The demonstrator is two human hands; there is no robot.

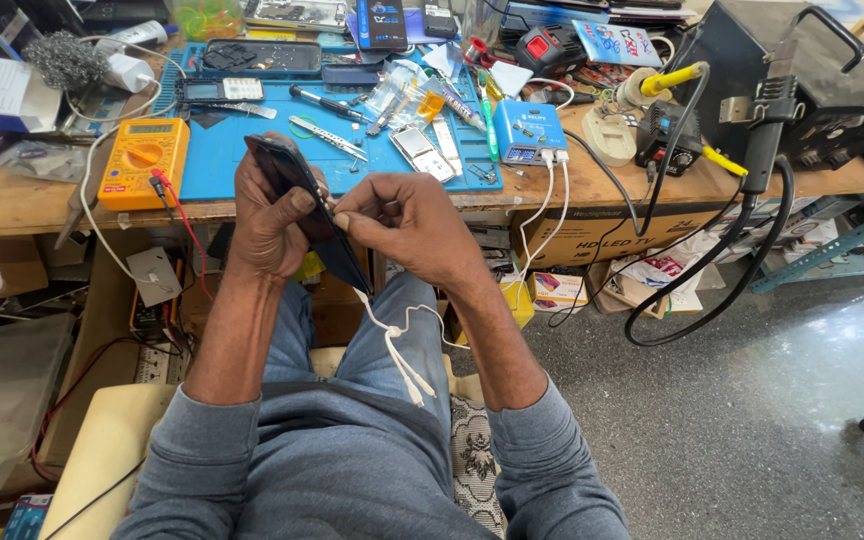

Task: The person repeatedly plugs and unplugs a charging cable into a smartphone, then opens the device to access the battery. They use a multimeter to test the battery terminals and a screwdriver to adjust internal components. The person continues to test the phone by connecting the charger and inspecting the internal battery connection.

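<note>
From where I sit watching the head view, the biggest thing is the wooden workbench [12, 205], and on it lies the blue work mat [242, 150], which I'll use as my landmark. Right of the mat stands a black boxy unit with a handle [802, 80], with a thick black cable [742, 260] looping down off the bench edge. Just left of the mat sits an orange multimeter [142, 160], its red lead trailing down. At the mat's right edge is a small blue box [527, 130] with white cables plugged in. On the mat itself I see tweezers [327, 135], a screwdriver [327, 102] and small loose parts.

Below the mat's front edge, held over the lap, is the dark phone [297, 195], tilted with its upper end towards the mat. The left hand [267, 225] wraps around its body, thumb pressed on the near face. The right hand [407, 220] has its fingertips pinched tight at the phone's edge, just beside the left thumb; whether they nip a tiny tool or the edge itself I cannot tell. A white cable [392, 340] hangs from the phone's lower end.

My judgement: the phone is light, stiff and slick, and probably fragile on its glass face, so I'd grip it by the long side edges, not the face, and mind the cable's pull.
</note>
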